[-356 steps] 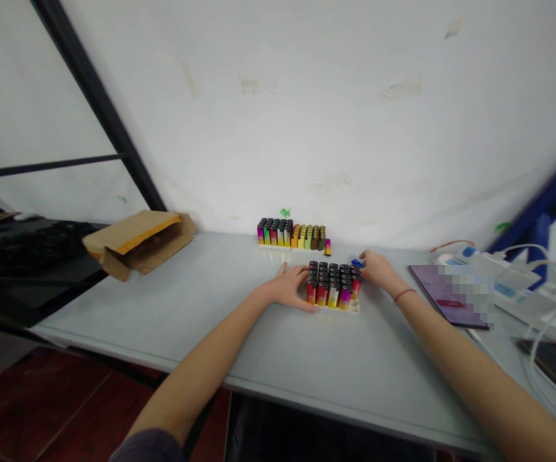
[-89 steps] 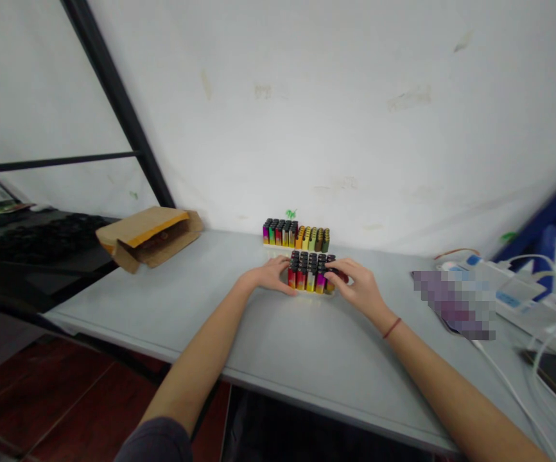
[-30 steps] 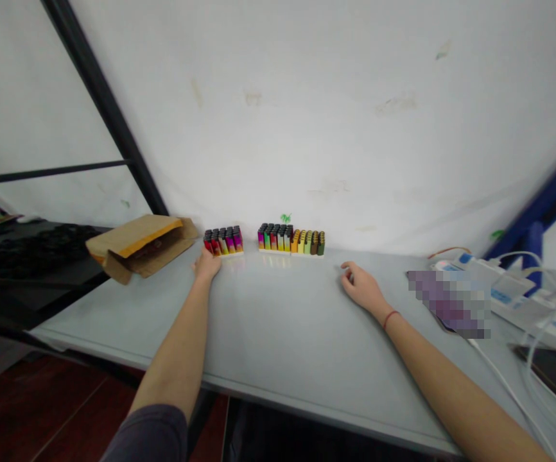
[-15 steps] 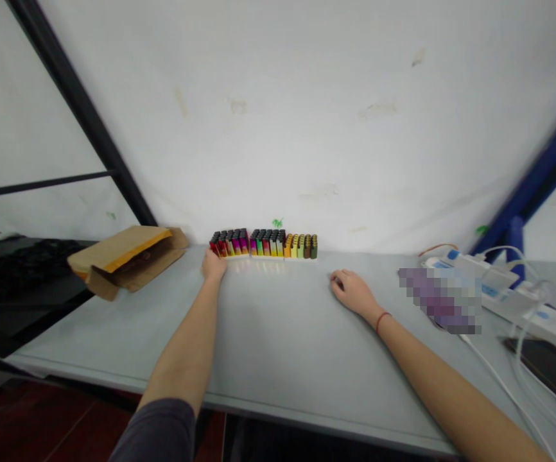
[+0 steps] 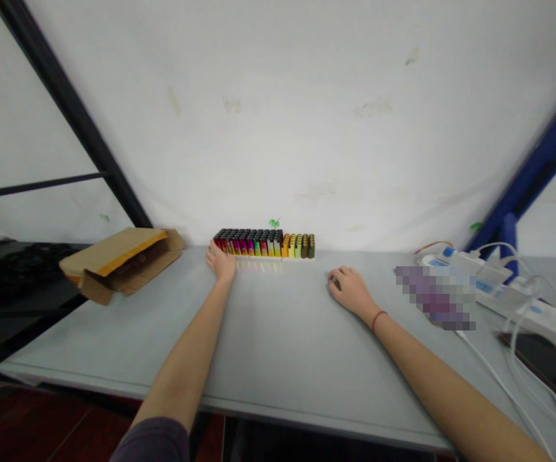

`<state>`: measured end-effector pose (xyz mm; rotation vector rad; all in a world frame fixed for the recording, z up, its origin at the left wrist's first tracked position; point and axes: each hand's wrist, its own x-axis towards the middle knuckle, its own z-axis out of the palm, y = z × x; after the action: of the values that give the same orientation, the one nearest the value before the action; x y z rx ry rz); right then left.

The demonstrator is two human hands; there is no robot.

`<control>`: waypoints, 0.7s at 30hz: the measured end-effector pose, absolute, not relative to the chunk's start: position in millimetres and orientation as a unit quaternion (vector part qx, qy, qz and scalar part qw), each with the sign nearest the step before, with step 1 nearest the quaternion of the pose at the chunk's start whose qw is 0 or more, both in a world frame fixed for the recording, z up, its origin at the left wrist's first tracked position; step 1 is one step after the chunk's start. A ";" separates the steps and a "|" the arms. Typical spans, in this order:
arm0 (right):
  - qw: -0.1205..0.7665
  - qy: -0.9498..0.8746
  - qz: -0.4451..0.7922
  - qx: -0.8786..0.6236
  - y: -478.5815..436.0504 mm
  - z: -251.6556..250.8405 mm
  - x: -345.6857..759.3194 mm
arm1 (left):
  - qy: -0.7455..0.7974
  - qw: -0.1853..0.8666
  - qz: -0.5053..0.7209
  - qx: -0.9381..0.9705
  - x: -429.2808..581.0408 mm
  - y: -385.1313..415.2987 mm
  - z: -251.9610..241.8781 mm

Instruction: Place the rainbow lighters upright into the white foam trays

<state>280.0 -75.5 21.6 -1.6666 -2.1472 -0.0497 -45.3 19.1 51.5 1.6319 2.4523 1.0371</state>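
Observation:
Small lighters stand upright in a row of white trays against the wall. The black-topped lighters point(image 5: 249, 242) fill the left and middle, and yellow-topped lighters point(image 5: 299, 245) take the right end. My left hand point(image 5: 220, 262) lies against the left end of the row, its fingers extended along the side of the lighters and touching them. Part of the end tray is hidden behind it. To the right of the row, my right hand point(image 5: 350, 289) rests on the grey table point(image 5: 282, 346), fingers loosely bent and thumb apart, nothing seen in it.
An opened brown cardboard box point(image 5: 119, 256) lies at the left. On the right are a white power strip point(image 5: 542, 314) with plugs and cables, a pixelated purple item point(image 5: 434, 298) and a black phone point(image 5: 547, 366). Dark and blue frame posts flank the table.
My left hand has moved right, and the left tray of lighters has slid with it, closing the gap to the middle tray. My right hand stays in place.

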 end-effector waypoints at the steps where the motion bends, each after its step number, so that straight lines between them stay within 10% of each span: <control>1: 0.208 -0.765 -0.029 -0.609 -76.1 21.3 279.7 | 0.777 -0.026 0.380 0.501 -30.3 11.9 51.2; 10: 0.156 -0.762 -0.026 -0.628 -73.9 15.8 286.6 | 0.380 0.045 0.198 0.903 101.5 -48.8 22.8; 21: 0.129 -0.762 -0.032 -0.634 -76.8 20.6 283.8 | 0.331 0.045 0.110 0.936 88.7 -50.1 20.5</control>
<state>283.8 -76.8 20.6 -1.8427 -2.2164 -0.0929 88.7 -50.1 20.5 2.8605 1.0106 0.3370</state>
